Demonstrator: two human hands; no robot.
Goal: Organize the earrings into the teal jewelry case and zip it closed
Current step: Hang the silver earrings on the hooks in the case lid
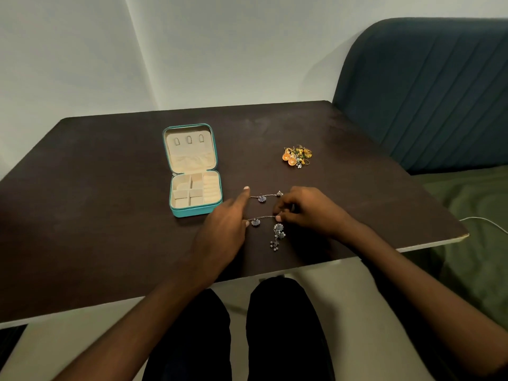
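Note:
The teal jewelry case lies open on the dark table, its cream lid flat behind the divided tray. Just right of it a silver chain with blue flower charms is stretched between my hands, with a dangling cluster lying below. My left hand has its index finger straight on the chain's upper left end and its thumb at the lower strand. My right hand has curled fingers pinching the chain's right side. A pile of gold, orange and green earrings sits farther back on the right.
The dark table ends close in front of my knees and on the right. A teal padded seat back and a green cushion stand to the right. A white cable lies by the table's right corner.

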